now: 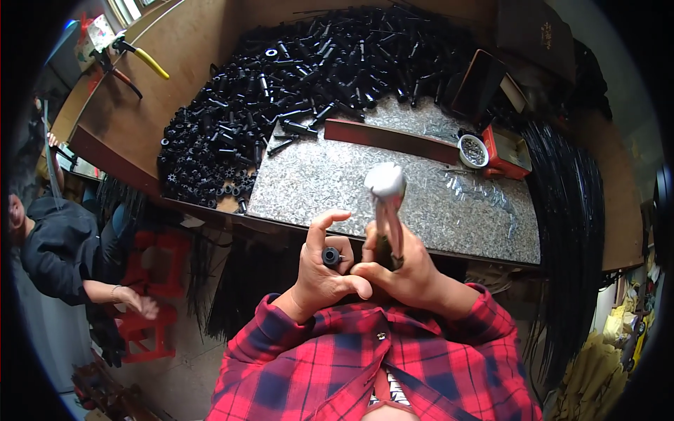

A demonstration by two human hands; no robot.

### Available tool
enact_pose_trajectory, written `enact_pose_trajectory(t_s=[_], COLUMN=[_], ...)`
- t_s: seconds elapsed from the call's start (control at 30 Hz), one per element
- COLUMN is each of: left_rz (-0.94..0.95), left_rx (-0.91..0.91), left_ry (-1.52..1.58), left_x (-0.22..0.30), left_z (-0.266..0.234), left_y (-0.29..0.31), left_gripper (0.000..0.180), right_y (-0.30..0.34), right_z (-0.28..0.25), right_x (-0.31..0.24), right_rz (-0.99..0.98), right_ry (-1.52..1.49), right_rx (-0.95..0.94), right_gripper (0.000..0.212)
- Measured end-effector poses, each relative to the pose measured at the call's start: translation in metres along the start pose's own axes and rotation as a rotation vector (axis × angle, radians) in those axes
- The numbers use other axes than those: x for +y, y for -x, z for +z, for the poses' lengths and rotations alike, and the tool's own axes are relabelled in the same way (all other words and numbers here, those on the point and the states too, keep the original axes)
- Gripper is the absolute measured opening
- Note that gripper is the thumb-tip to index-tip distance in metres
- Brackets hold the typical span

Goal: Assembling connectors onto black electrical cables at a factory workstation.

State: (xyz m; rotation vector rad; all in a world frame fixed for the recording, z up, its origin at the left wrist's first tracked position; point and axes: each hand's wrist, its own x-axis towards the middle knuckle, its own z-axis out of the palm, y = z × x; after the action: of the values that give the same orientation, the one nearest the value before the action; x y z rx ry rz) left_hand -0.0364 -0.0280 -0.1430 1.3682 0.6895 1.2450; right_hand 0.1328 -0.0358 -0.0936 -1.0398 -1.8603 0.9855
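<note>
My left hand (309, 270) holds a short black tube (331, 257), its round open end facing up, with the lower fingers curled round it. The index finger and thumb of that hand stand apart from the tube. Close beside it, my right hand (408, 272) is closed round a hand tool (391, 221) with a reddish and dark shaft. The tool's white, rounded end (385, 179) points up and is blurred; its exact kind does not show. Both hands are in front of my chest, at the near edge of the speckled stone worktop (316, 189).
A large heap of black tubular parts (302, 84) covers the back and left. A dark red strip (390, 140), a white bowl of small metal pieces (473, 151) and a red box (505, 154) lie right. Long black strands (565, 182) hang there. Another person (60, 238) sits left.
</note>
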Motion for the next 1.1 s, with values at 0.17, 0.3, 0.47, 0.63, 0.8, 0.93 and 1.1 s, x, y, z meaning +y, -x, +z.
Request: enact_pose_trajectory(t_s=[0.17,0.3,0.47,0.63,0.8,0.93,1.1], left_rz=[-0.048,-0.036,0.009,-0.046,-0.071,-0.075,-0.063], left_rx=[0.108,0.147,0.098,0.126,0.112,0.096,0.071], left_ry=[-0.01,-0.033,-0.17,-0.148,-0.165,-0.23,-0.242], left_x=[0.005,0.005,0.003,0.008,0.005,0.004,0.004], left_z=[-0.019,-0.026,-0.018,-0.015,-0.015,-0.013,-0.011], left_y=[-0.001,-0.002,-0.002,-0.005,-0.003,0.0,-0.001], left_gripper=[0.1,0.098,0.086,0.088,0.081,0.077,0.078], right_y=[0.02,0.038,0.045,0.048,0.045,0.043,0.043], right_z=[-0.023,-0.037,-0.033,-0.031,-0.035,-0.039,-0.047], right_x=[0.006,0.001,-0.01,-0.007,-0.013,-0.015,-0.015], right_rz=[0.048,-0.053,-0.149,-0.168,-0.193,-0.241,-0.264], right_ry=[0.221,0.485,0.767,0.846,0.997,1.036,1.087], right_rx=[-0.033,-0.117,-0.175,-0.118,-0.068,-0.035,-0.096], right_gripper=[0.05,0.065,0.073,0.069,0.057,0.057,0.057])
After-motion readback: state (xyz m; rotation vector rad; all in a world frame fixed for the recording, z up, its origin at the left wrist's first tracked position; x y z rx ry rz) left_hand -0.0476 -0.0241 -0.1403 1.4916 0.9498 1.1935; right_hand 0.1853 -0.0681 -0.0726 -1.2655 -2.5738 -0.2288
